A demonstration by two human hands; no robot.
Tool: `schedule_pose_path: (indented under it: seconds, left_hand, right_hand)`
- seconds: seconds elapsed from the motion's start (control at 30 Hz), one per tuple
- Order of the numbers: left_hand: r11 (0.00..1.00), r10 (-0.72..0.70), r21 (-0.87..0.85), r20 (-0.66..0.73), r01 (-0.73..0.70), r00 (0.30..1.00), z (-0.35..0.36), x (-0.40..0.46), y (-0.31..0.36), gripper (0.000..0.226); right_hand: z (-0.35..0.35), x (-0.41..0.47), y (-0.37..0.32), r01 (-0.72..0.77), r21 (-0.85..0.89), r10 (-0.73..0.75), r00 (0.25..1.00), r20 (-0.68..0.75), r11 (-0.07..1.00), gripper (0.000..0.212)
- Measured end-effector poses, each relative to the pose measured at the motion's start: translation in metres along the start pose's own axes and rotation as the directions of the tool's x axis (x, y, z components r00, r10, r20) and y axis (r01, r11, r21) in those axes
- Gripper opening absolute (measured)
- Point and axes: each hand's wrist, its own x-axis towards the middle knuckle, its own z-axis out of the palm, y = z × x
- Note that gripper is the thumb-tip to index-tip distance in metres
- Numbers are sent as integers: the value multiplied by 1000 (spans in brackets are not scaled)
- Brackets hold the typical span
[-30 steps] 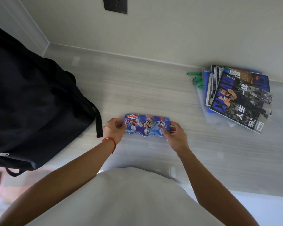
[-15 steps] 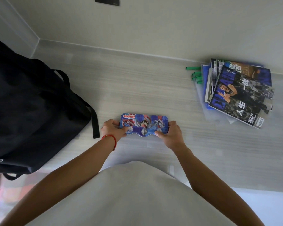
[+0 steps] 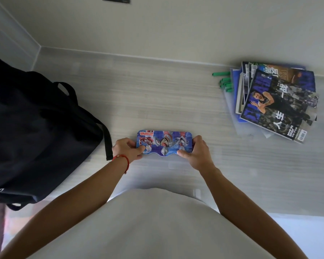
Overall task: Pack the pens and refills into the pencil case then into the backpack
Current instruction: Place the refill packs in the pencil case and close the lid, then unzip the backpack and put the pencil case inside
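A blue printed pencil case (image 3: pixel 165 143) with cartoon figures lies closed on the pale wooden desk (image 3: pixel 157 94), right in front of me. My left hand (image 3: pixel 126 149) grips its left end and my right hand (image 3: pixel 196 152) grips its right end, thumbs on the lid's near edge. A black backpack (image 3: pixel 36 131) stands at the left, its strap hanging close to my left hand. No pens or refills show outside the case.
A stack of magazines (image 3: pixel 277 101) on a clear folder lies at the far right. Several green markers (image 3: pixel 223 80) stick out from under its left side. The wall runs along the back of the desk.
Both hands have stayed on the ends of the pencil case, which has barely shifted on the desk. The camera has tilted down a little.
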Motion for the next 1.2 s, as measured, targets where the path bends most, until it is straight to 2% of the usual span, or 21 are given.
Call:
schedule_pose_path:
  seconds: [0.17,0.27,0.4,0.5,0.6,0.73,0.87,0.93,1.03,1.13,1.2]
  left_hand:
    - [997,79,19,12,-80,997,1,-3,-9,32]
    - [989,150,-8,69,-150,986,-4,-6,-19,30]
    - [971,232,-83,110,-224,966,-11,-14,-34,24]
    - [958,284,-73,160,-276,945,-21,-17,-52,23]
    - [940,338,-35,232,-339,912,-34,-15,-69,30]
    - [929,346,24,295,-369,890,-50,-26,-76,35]
    - [896,357,140,337,-421,871,-68,-55,-88,41]
    - [899,353,157,289,-408,890,-86,-73,-101,44]
    - [907,396,105,113,-408,911,-123,-99,-116,45]
    - [921,388,0,-84,-390,918,-168,-124,-128,49]
    - [915,388,-30,-211,-403,897,-199,-137,-134,48]
  right_hand:
    - [3,-4,2,-14,68,17,999,-42,998,58]
    - [13,-12,5,-52,136,67,992,-108,989,59]
    - [32,-35,9,-84,280,146,967,-209,956,73]
    - [44,-65,12,-103,343,202,943,-264,934,59]
    - [56,-91,18,-116,282,201,935,-292,952,43]
    - [73,-115,12,-94,221,138,971,-196,971,22]
    - [87,-139,1,10,203,16,992,-126,979,20]
    - [96,-150,-12,79,241,-58,994,-94,967,20]
    - [113,-163,-53,241,309,-232,970,-67,920,20]
    - [136,-181,-107,359,350,-400,915,51,865,20]
    - [152,-196,-142,449,370,-512,854,89,814,20]
